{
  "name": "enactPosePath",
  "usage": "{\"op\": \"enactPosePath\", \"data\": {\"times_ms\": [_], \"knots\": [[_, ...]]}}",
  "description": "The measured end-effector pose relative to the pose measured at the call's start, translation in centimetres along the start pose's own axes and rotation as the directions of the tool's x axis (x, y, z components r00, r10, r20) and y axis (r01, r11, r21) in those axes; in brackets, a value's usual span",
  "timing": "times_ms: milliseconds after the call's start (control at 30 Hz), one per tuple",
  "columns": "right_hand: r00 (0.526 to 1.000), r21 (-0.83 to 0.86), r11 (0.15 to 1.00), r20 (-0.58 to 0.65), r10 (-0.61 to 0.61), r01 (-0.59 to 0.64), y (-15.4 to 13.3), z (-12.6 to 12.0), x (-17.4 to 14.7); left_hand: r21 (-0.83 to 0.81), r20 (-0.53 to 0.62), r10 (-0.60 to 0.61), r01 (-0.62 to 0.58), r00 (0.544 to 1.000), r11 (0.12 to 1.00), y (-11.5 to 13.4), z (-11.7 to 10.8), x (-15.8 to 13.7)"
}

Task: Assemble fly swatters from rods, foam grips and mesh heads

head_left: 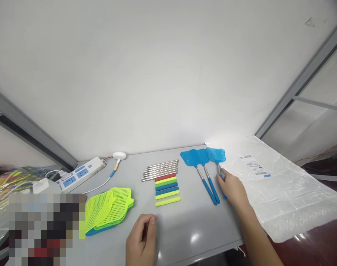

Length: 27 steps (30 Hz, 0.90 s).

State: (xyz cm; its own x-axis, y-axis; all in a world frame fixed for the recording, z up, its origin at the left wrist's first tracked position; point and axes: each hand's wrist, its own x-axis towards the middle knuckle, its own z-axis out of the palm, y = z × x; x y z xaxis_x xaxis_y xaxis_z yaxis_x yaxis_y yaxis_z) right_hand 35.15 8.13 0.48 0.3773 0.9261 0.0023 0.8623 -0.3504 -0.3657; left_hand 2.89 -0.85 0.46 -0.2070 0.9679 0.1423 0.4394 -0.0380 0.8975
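My right hand (pixel 235 190) is closed round the shaft and handle of a blue fly swatter (pixel 216 154), whose mesh head points toward the wall. Two more blue fly swatters (pixel 201 157) lie just left of it, their heads overlapping. Near the front edge of the table my left hand (pixel 141 238) rests with curled fingers, and nothing shows in it. Beyond that hand is a row of coloured handle grips (pixel 167 191) in red, yellow, green and blue. Several thin metal rods (pixel 160 170) lie behind the grips. To the left is a pile of yellow-green swatter heads (pixel 108 207), with blue showing underneath.
A white power strip (pixel 82 173) with plugs and cables stands at the back left, beside a small white device (pixel 119 155). White bubble wrap (pixel 282 195) with a label covers the table's right end. Packaged items (pixel 13 184) sit at far left. A wall (pixel 168 74) closes the back.
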Motion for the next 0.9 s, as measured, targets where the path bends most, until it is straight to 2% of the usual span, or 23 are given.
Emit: {"op": "enactPosePath", "data": {"times_ms": [167, 367, 600, 900], "knots": [[1.0, 0.02, 1.0, 0.018, -0.003, 0.002, -0.2, 1.4, 0.2, -0.008, 0.036, -0.046, 0.046, 0.998, 0.999, -0.2, 0.1, 0.2], [1.0, 0.08, 0.997, 0.016, -0.017, 0.015, 0.0, 1.9, 0.1, 0.022, 0.088, -0.06, 0.058, 0.994, 0.998, -0.2, 0.2, 0.4], [0.999, 0.151, 0.988, 0.009, -0.033, 0.031, 0.5, 2.2, -0.3, 0.038, 0.071, -0.057, 0.055, 0.996, 0.998, -0.8, 0.1, 0.4], [0.999, 0.203, 0.979, -0.006, -0.033, 0.034, 0.4, 2.0, -0.9, 0.048, 0.074, -0.058, 0.055, 0.996, 0.997, -0.3, 0.0, 0.4]]}}
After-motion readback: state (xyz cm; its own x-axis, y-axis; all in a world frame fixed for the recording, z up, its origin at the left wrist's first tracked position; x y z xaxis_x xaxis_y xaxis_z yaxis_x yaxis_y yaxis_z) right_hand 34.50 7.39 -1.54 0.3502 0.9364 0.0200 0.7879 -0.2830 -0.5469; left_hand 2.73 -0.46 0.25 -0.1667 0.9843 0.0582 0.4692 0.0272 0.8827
